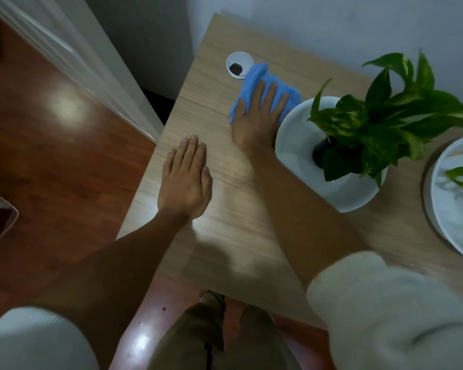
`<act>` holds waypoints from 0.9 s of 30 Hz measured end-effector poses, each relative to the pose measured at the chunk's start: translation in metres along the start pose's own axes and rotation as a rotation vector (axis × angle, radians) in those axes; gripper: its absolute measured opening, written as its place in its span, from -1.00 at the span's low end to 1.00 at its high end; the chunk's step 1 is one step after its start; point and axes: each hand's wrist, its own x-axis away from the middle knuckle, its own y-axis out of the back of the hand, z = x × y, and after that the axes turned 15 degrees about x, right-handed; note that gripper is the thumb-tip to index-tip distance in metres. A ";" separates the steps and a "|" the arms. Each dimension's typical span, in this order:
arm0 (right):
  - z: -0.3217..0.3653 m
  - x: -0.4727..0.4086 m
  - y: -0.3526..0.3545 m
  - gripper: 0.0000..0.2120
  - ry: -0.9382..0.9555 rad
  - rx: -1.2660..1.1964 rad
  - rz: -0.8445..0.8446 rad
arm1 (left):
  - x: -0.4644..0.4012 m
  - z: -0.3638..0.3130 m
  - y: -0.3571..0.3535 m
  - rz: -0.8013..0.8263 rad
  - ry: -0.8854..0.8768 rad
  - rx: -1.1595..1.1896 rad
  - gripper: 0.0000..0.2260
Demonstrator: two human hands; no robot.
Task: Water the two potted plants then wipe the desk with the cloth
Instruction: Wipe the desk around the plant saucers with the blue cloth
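Observation:
A blue cloth point(254, 78) lies on the light wooden desk point(211, 108) near its far left corner. My right hand point(257, 116) presses flat on the cloth, fingers spread, right beside a white round pot point(297, 145) holding a green leafy plant point(380, 121). My left hand point(186, 177) rests flat on the desk near the left edge, holding nothing. A second white pot point(449, 209) with one visible leaf is cut off at the right edge of the view.
A grey round cable grommet point(239, 64) sits in the desk just beyond the cloth. A white wall runs behind the desk. Reddish wooden floor point(51, 156) and a white door frame point(91, 68) lie to the left. My legs stand at the desk's front edge.

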 end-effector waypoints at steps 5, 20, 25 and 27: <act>-0.034 0.114 0.007 -0.40 0.386 -0.048 0.132 | 0.002 0.003 0.002 -0.008 -0.031 0.038 -0.47; -0.004 0.013 0.011 -0.37 0.055 -0.087 0.227 | 0.005 0.002 0.000 -0.031 -0.063 0.057 -0.45; 0.001 -0.077 0.000 -0.30 -0.356 -0.077 0.219 | 0.003 0.000 -0.004 -0.046 -0.063 0.025 -0.45; 0.004 -0.093 -0.005 -0.33 -0.465 -0.117 0.228 | 0.001 0.005 -0.004 -0.047 -0.061 0.018 -0.45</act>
